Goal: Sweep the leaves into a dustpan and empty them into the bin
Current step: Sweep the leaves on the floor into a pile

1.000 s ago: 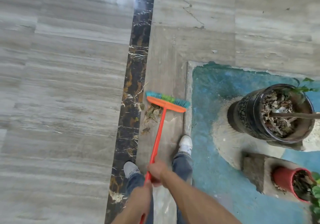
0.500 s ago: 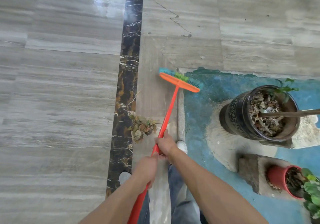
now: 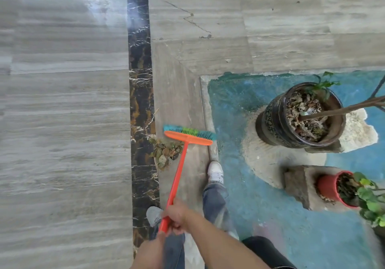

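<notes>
An orange broom (image 3: 188, 139) with teal and green bristles stands head-down on the grey floor, its head just beyond and right of a small pile of dry leaves (image 3: 164, 153). The pile lies beside the dark marble strip (image 3: 140, 93). My right hand (image 3: 177, 215) grips the orange handle from above. My left hand (image 3: 155, 245) holds the handle lower down, at the bottom edge, and is partly hidden behind my right hand. No dustpan or bin is in view.
A large black plant pot (image 3: 270, 120) with a leaning stem stands on the blue painted patch to the right. A small red pot (image 3: 327, 187) sits on a concrete block (image 3: 300, 185). My shoes (image 3: 215, 170) stand just behind the broom head.
The broom head swung out ahead of the leaf pile and has come back down close behind it. Both hands drew back toward my body along with the handle.
</notes>
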